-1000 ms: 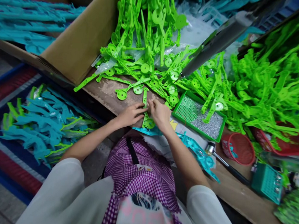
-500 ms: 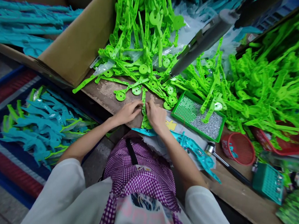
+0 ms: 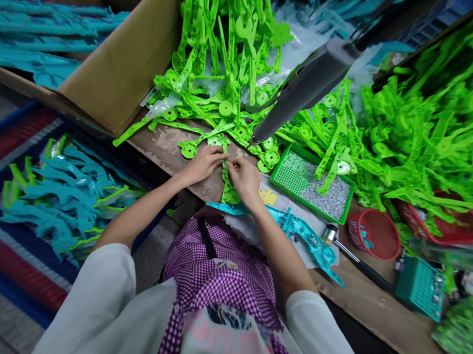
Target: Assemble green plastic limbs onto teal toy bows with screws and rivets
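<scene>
A narrow green plastic part (image 3: 227,181) lies on the workbench (image 3: 173,153) between the two hands, running away from the body, its wider near end at the edge of a turquoise plastic part (image 3: 308,234). It looks light and fairly stiff, smooth enough to slide on the bench, and its slender stretch would probably flex or snap before the broader end; the long side edges seem the surest place to take hold. The left hand (image 3: 205,165) has its fingers bent, their tips at the part's upper stretch; whether they pinch it or merely steady it, I cannot tell. The right hand (image 3: 244,179) is curled just beside it, thumb and forefinger close together, and anything small between them is too hidden to make out. Beyond the right hand are a green tray (image 3: 300,201) of small silvery pieces, a hammer (image 3: 347,248) and a grey tool (image 3: 300,95) slanting over heaped green parts (image 3: 225,108).
</scene>
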### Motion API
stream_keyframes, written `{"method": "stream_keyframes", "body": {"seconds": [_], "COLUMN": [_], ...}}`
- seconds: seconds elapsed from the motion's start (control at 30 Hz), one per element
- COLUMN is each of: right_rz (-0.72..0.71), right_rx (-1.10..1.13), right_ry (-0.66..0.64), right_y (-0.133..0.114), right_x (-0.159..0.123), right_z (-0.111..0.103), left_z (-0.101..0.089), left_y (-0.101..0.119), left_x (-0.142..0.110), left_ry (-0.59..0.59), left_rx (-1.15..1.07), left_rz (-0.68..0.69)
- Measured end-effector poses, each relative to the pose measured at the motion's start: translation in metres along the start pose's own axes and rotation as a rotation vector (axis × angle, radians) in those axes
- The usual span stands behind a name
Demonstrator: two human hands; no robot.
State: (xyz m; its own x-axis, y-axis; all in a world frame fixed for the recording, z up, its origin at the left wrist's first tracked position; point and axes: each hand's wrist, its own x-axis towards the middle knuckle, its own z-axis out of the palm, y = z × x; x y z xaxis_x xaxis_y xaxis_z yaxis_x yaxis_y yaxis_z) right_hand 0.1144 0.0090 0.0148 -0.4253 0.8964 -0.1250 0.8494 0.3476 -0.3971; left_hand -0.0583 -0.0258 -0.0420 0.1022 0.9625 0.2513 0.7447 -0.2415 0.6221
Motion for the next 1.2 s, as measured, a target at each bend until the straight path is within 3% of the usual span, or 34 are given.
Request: {"method": "stream_keyframes", "body": {"seconds": [0.17, 0.33, 0.5, 0.63, 0.8, 0.93, 1.07, 1.2], "right_rz": [-0.044, -0.221, -0.276, -0.307, -0.315, -0.190, -0.134, -0.200], "right_rx": [-0.132, -0.295, -0.374, -0.242, 0.146, 0.325, 0.297, 0.172], "right_ry": [0.000, -0.110, -0.212, -0.206, -0.214, -0.250, -0.261, -0.268], "right_y": [-0.005, -0.016, -0.026, -0.011, 0.023, 0.033, 0.031, 0.029], "right_x": [-0.003, -0.012, -0.023, -0.033, -0.027, -0.010, -0.004, -0.004], "right_z": [0.004, 0.007, 0.005, -0.002, -0.009, -0.008, -0.006, -0.011], "left_z": [0.000, 0.000, -0.003, -0.003, -0.001, 0.001, 0.000, 0.000], "left_y": [0.005, 0.005, 0.007, 0.007, 0.001, 0.000, 0.002, 0.003], "left_x": [0.011, 0.016, 0.016, 0.014, 0.012, 0.010, 0.011, 0.012], "left_ry": [0.045, 0.042, 0.011, 0.006, -0.012, -0.004, -0.013, -0.012], "left_rx": [-0.062, -0.093, -0.083, -0.051, -0.047, -0.043, -0.055, -0.065], "left_rz": [-0.105, -0.145, -0.145, -0.145, -0.088, -0.098, -0.106, -0.114]}}
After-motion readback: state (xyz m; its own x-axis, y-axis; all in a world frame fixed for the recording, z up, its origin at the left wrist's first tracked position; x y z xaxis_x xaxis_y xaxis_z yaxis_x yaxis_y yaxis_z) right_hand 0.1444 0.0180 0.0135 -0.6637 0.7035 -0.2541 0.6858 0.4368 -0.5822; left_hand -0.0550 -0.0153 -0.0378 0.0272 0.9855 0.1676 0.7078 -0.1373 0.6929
